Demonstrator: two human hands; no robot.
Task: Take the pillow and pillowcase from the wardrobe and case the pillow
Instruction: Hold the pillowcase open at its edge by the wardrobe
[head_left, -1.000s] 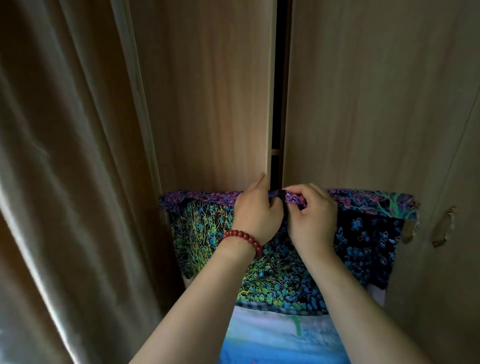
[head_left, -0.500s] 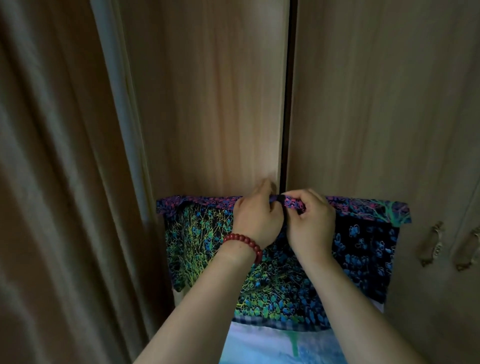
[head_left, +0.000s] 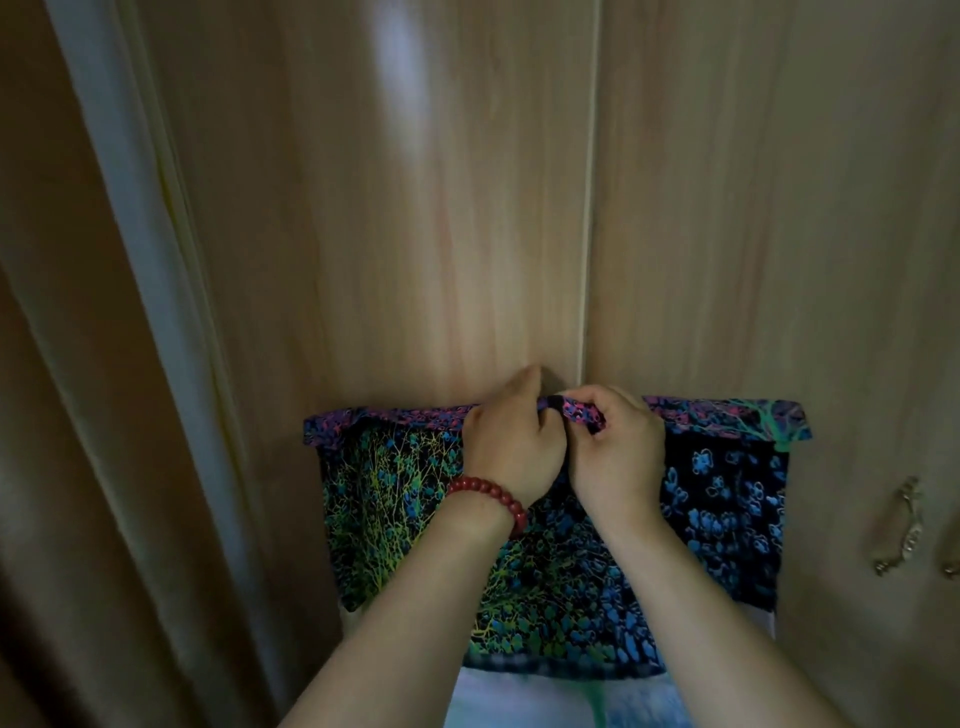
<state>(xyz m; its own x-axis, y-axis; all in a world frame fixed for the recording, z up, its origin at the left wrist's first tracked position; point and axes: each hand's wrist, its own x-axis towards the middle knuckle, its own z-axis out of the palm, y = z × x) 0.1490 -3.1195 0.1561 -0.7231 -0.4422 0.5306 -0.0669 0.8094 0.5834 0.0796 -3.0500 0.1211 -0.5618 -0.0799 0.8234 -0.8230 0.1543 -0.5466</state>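
Nearly Closed: A Pinch at the Pillowcase's Top Edge

Evidently the chief risk was snagging: the pillowcase (head_left: 561, 525), pressed upright against the closed wardrobe doors (head_left: 415, 234), could bunch at the fold, or slide down if pressure eased. Both hands met at twelve o'clock on its top edge. The left hand (head_left: 511, 449), wearing a red bead bracelet (head_left: 491, 496), pinched the edge tightly; the right hand (head_left: 618, 452) gripped a folded bit of cloth, possibly around a zipper pull. White pillow (head_left: 524, 696) showed at six o'clock.

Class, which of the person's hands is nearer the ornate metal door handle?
Right. The right hand grips the patterned pillowcase closer to the ornate metal door handle; the left hand sits beyond it.
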